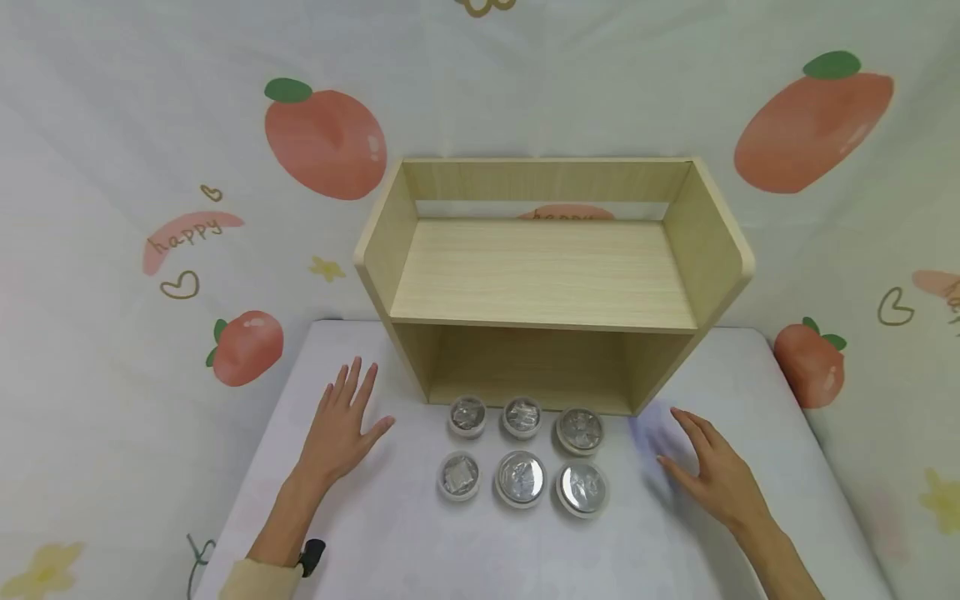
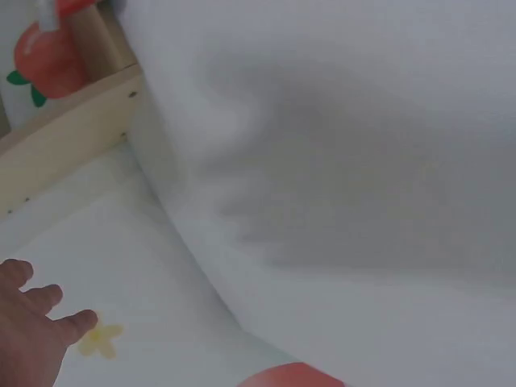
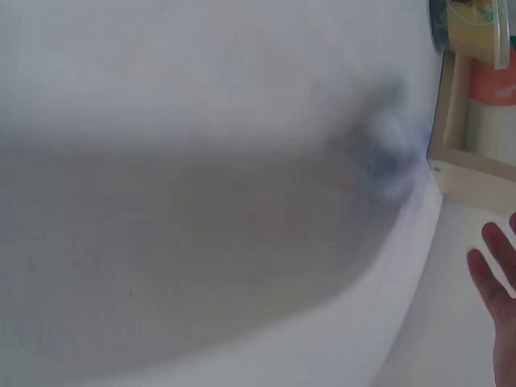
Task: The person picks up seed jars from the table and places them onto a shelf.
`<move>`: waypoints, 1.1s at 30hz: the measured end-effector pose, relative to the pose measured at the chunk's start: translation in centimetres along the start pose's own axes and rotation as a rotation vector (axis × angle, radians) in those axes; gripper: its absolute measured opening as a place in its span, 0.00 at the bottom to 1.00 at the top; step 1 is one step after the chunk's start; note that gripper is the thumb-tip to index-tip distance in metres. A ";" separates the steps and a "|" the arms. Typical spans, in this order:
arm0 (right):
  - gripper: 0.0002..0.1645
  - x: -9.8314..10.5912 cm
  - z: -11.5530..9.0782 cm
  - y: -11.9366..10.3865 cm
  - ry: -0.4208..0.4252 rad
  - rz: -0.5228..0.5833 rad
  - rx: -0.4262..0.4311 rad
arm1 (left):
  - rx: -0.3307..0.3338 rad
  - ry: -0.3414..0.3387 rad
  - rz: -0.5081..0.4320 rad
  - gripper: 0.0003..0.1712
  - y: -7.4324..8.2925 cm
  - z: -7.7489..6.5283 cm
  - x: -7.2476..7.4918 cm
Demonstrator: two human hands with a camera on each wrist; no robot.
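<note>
On the table (image 1: 525, 558), six tubs (image 1: 521, 478) (two rows of three) stand before the shelf (image 1: 547, 271), left hand (image 1: 336, 435) to their left, right hand (image 1: 718, 475) to their right; cloth (image 1: 555, 92) behind.

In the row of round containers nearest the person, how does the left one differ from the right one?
The left container looks smaller; the right container looks wider. The left container's top shows a pale, squarish patch, while the right container's has a bright, curved glint. Both are round, with shiny grey tops, and stand on the white table.
</note>
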State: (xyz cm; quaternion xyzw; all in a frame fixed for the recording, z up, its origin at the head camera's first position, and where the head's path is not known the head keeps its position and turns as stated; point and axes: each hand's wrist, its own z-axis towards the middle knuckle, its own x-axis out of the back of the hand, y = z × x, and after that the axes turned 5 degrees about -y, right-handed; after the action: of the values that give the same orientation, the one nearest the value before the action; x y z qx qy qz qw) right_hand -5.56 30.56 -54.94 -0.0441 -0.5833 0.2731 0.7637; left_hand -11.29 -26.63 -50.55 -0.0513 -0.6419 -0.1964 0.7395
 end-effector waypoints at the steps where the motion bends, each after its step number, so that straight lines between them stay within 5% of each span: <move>1: 0.47 -0.1 0.1 -0.2 0.014 0.000 0.012 | -0.014 0.010 -0.007 0.49 0.1 0.1 0.3; 10: 0.45 0.0 0.6 -1.9 0.029 0.112 0.041 | -0.111 0.161 -0.078 0.46 0.6 1.3 2.7; 33: 0.44 -2.8 2.9 -3.7 -0.114 0.443 -0.006 | -0.146 0.324 -0.216 0.47 3.2 5.8 8.7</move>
State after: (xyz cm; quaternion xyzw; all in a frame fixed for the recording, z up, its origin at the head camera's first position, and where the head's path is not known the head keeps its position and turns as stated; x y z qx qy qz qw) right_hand -7.30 25.45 -55.02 -0.1578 -0.6022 0.4346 0.6508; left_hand -14.71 -23.79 -40.55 -0.0033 -0.5004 -0.3260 0.8021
